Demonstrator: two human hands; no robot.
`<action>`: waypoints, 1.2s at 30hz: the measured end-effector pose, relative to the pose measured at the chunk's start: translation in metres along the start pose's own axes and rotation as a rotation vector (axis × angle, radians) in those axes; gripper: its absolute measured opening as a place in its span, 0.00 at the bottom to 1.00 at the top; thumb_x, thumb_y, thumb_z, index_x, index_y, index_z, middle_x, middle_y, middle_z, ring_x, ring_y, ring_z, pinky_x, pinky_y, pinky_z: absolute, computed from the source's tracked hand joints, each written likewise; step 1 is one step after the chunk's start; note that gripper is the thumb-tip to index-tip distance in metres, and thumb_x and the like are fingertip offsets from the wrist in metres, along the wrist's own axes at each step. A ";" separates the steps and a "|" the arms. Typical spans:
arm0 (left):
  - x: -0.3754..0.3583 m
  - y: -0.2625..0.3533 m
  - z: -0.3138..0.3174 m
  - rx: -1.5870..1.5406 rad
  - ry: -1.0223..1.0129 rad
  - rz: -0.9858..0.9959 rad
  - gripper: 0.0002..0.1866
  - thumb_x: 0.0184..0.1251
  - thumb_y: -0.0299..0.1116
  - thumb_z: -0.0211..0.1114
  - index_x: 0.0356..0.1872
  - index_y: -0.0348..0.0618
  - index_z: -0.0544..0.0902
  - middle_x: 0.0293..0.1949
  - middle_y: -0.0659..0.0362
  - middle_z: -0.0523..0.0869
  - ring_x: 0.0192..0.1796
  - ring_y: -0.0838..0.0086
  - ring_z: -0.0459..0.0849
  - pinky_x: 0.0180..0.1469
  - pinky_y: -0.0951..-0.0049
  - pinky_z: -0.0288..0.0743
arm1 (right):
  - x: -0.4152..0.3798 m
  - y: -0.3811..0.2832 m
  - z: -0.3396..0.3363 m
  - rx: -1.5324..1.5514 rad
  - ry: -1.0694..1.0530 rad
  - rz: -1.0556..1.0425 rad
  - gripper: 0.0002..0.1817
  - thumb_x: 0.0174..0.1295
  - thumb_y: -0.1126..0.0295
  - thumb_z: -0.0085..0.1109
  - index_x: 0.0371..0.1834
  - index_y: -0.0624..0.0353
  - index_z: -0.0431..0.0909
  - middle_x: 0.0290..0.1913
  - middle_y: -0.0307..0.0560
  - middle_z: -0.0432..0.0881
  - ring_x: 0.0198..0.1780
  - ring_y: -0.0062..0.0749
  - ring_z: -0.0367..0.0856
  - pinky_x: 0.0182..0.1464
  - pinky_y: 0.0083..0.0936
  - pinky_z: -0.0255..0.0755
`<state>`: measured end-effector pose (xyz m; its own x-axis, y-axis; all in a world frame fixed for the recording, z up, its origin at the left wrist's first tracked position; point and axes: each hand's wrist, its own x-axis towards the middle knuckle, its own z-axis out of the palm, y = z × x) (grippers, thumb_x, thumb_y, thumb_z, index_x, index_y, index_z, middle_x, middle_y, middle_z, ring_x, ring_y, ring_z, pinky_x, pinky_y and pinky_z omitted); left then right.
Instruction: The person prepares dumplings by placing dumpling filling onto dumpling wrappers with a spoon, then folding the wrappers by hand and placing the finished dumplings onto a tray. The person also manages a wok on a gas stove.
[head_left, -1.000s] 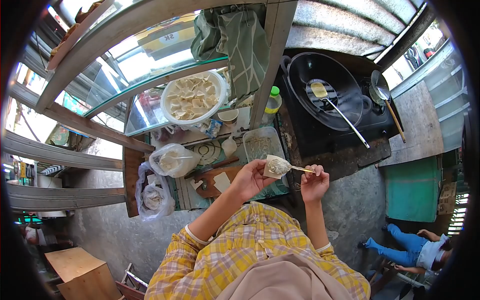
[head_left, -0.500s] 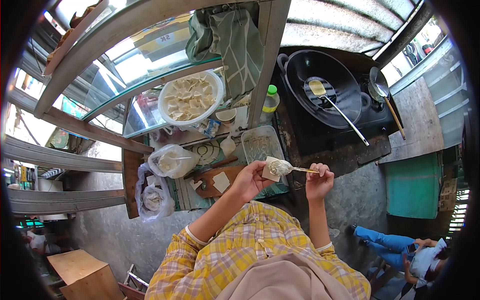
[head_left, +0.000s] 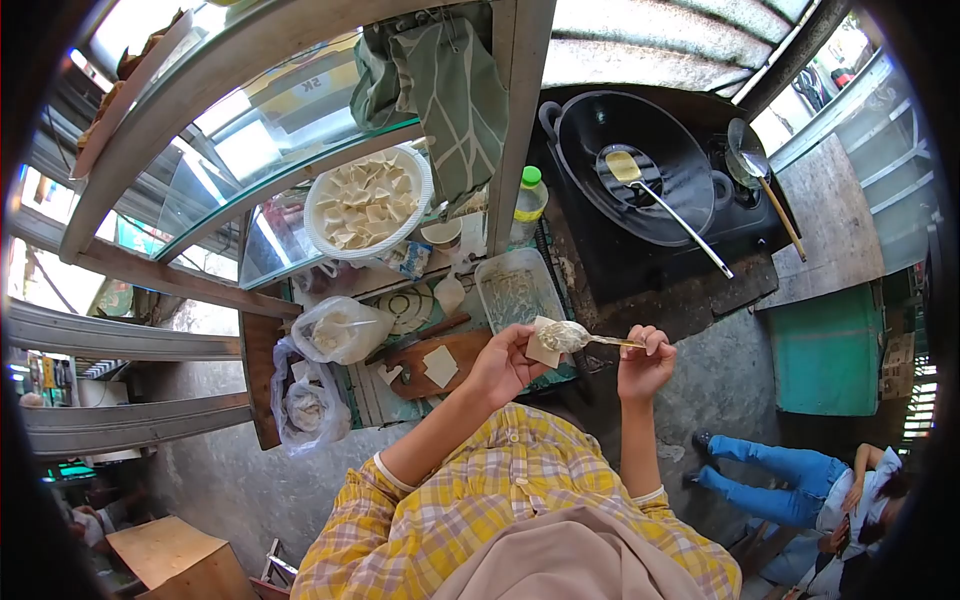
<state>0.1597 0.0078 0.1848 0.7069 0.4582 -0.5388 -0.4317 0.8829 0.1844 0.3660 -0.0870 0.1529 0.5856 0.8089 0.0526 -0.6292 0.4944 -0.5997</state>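
Note:
My left hand point(head_left: 506, 368) holds a pale square dough wrapper point(head_left: 541, 347) near the counter's front edge. Over the wrapper lies the bowl of a spoon point(head_left: 606, 340) coated in whitish paste point(head_left: 562, 337). My right hand point(head_left: 645, 362) pinches the spoon by its handle end. Just beyond my left hand stands a clear plastic tub point(head_left: 520, 292) with smears of paste inside. To its left, more wrappers point(head_left: 440, 366) lie on a wooden cutting board point(head_left: 408, 370), with a knife point(head_left: 430, 333) at the board's far edge.
A white basket point(head_left: 312, 215) of folded dough pieces stands behind. Plastic bags point(head_left: 345, 330) sit at the counter's left. Right of a capped bottle point(head_left: 528, 208), a black wok point(head_left: 580, 130) with a ladle point(head_left: 690, 232) rests on the stove. Another person point(head_left: 790, 480) is at lower right.
The view has shifted slightly. My hands still hold the wrapper and spoon in nearly the same pose. The person at lower right has changed posture.

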 end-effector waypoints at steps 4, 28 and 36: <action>0.002 -0.002 -0.002 -0.014 0.019 -0.007 0.17 0.66 0.33 0.51 0.49 0.28 0.71 0.47 0.45 0.81 0.48 0.56 0.83 0.48 0.67 0.82 | -0.004 0.001 0.001 0.011 0.022 -0.004 0.14 0.59 0.66 0.39 0.17 0.58 0.63 0.25 0.43 0.66 0.30 0.32 0.66 0.26 0.25 0.68; 0.008 0.029 -0.033 0.457 0.052 0.206 0.19 0.72 0.35 0.46 0.52 0.26 0.71 0.48 0.45 0.80 0.51 0.60 0.82 0.56 0.66 0.75 | -0.041 0.058 -0.021 -1.199 -0.026 -0.034 0.10 0.60 0.70 0.48 0.38 0.58 0.80 0.35 0.45 0.79 0.39 0.34 0.76 0.41 0.29 0.70; 0.012 0.017 -0.024 0.431 -0.034 0.129 0.21 0.71 0.38 0.47 0.54 0.29 0.71 0.51 0.48 0.79 0.54 0.60 0.80 0.57 0.66 0.75 | -0.067 0.078 0.009 -1.785 -0.372 -0.069 0.30 0.49 0.70 0.61 0.61 0.48 0.69 0.51 0.47 0.72 0.51 0.39 0.73 0.52 0.33 0.66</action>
<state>0.1468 0.0258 0.1617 0.6835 0.5642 -0.4632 -0.2499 0.7770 0.5778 0.2733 -0.0994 0.1095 0.2958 0.9481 0.1170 0.7719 -0.1651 -0.6140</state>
